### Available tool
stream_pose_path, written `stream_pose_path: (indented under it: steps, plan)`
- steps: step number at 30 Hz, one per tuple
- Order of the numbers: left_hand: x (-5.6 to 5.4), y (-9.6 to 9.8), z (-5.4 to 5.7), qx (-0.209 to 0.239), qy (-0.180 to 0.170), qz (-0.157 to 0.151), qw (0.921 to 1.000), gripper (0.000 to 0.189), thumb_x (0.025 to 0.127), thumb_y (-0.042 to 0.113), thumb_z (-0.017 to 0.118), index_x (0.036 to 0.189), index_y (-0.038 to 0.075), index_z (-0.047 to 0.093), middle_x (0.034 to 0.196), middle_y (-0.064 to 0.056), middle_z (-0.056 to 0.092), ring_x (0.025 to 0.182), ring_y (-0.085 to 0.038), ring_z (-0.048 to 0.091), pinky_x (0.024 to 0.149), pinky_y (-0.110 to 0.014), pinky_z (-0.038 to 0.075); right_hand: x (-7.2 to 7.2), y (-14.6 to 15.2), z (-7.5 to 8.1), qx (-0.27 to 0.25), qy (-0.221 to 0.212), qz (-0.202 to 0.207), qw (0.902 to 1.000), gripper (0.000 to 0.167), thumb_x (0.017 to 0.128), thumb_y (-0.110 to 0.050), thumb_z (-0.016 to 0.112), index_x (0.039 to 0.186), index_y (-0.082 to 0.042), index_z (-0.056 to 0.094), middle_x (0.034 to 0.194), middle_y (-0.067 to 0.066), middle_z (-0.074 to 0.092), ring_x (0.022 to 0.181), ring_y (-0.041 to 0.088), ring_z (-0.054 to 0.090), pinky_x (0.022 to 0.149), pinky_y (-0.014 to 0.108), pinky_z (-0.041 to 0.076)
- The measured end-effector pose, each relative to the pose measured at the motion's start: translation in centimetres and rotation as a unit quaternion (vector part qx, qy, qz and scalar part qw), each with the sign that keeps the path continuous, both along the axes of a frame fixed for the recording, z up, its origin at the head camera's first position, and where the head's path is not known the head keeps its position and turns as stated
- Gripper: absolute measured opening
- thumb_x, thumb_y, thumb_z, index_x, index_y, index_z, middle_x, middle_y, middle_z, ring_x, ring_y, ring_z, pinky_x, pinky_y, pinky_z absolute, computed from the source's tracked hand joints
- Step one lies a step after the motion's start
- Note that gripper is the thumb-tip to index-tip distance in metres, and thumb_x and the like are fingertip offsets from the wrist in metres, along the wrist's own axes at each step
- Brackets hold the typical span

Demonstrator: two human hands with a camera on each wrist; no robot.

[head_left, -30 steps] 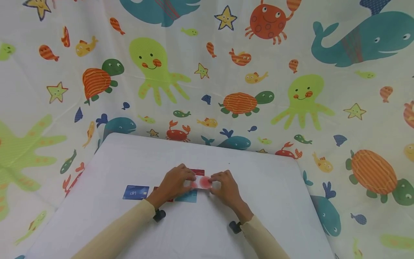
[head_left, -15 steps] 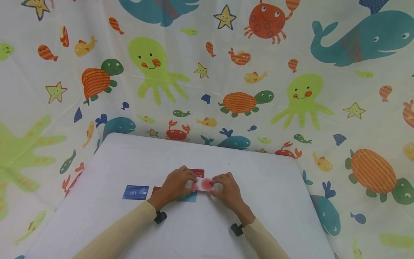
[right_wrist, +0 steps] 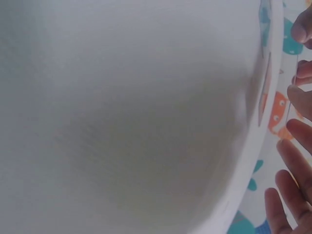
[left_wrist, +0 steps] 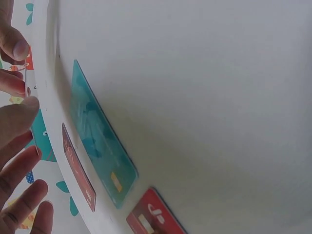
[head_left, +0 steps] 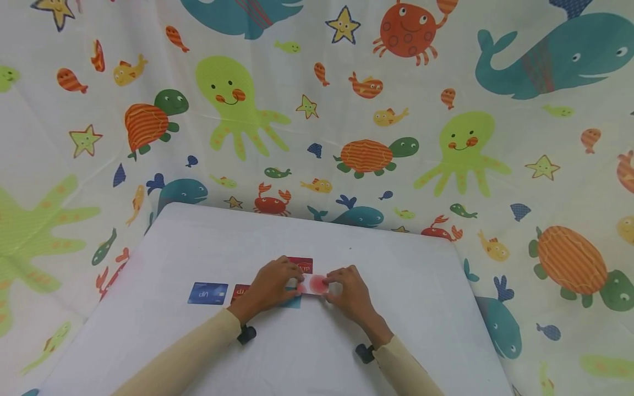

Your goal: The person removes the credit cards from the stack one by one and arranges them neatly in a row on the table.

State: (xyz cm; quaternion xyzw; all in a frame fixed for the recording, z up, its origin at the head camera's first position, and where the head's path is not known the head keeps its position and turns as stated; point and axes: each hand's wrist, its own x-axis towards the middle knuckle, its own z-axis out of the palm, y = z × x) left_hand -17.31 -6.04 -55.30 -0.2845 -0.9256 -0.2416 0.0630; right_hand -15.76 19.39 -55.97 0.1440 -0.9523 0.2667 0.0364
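Observation:
A white card with pink-red round patches (head_left: 313,284) is held level between both hands, above the table. My left hand (head_left: 269,286) pinches its left end between thumb and fingers. The right hand (head_left: 350,291) pinches the opposite end in the same way. Just behind the held card lies a red card (head_left: 303,264) with white lettering. A teal card (left_wrist: 100,131) and another red card (left_wrist: 155,214) lie under and beside my left forearm, partly covered by it in the head view. From both wrists, the held card shows only as a thin edge.
Farther left on the white table (head_left: 406,308) lies a blue card (head_left: 207,293) with a chip. A cloth printed with sea animals (head_left: 317,110) hangs behind the table's far edge. Each wrist wears a small black camera.
Both hands have moved the held card slightly right and toward the person. More of the red card behind it and its lettering now shows.

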Motion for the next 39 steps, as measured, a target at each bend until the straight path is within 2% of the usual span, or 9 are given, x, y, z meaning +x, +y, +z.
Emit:
stream_pose_path:
  steps: [8,16,22,30,39]
  plan:
    - [0.2,0.4,-0.3,-0.004,-0.002,-0.003,1.0000,0.037,0.081,0.037,0.093,0.114,0.025,0.083,0.120,0.009,0.080,0.113,-0.014,0.068,0.097,-0.038,0.062,0.3,0.4,-0.1,-0.001,-0.013,-0.005,0.9999,0.029,0.086,-0.032,0.090,0.113,-0.025,0.083,0.121,-0.007,0.076,0.112,0.012,0.057,0.096,0.033,0.060]
    - [0.5,0.7,-0.4,0.011,0.001,-0.012,0.9999,0.037,0.080,0.032,0.095,0.113,0.020,0.083,0.119,0.005,0.080,0.111,-0.017,0.068,0.095,-0.040,0.063,0.8,0.6,0.0,0.002,-0.013,-0.009,0.9999,0.028,0.086,-0.029,0.090,0.112,-0.023,0.084,0.120,-0.006,0.076,0.111,0.013,0.057,0.096,0.035,0.060]
    - [0.7,0.9,-0.6,0.000,0.010,-0.012,0.9999,0.037,0.079,0.033,0.096,0.112,0.021,0.084,0.119,0.004,0.080,0.110,-0.016,0.067,0.095,-0.038,0.063,1.0,0.7,0.0,0.004,-0.008,-0.009,0.9999,0.027,0.085,-0.026,0.091,0.111,-0.021,0.084,0.119,-0.005,0.076,0.110,0.013,0.057,0.094,0.034,0.060]
    - [0.8,1.2,-1.3,-0.014,0.020,-0.021,0.9995,0.039,0.079,0.037,0.095,0.112,0.022,0.084,0.118,0.004,0.081,0.109,-0.016,0.066,0.094,-0.037,0.062,1.3,1.2,-0.5,0.006,-0.023,-0.011,0.9997,0.026,0.086,-0.027,0.091,0.111,-0.022,0.084,0.119,-0.005,0.076,0.111,0.012,0.057,0.094,0.033,0.059]
    - [1.0,1.7,-1.7,-0.007,0.018,-0.024,0.9995,0.038,0.079,0.036,0.095,0.112,0.023,0.084,0.119,0.004,0.080,0.111,-0.017,0.067,0.098,-0.040,0.061,1.6,1.7,-0.9,0.010,-0.010,-0.013,0.9998,0.027,0.084,-0.028,0.092,0.110,-0.023,0.084,0.119,-0.006,0.077,0.109,0.013,0.058,0.094,0.034,0.060]
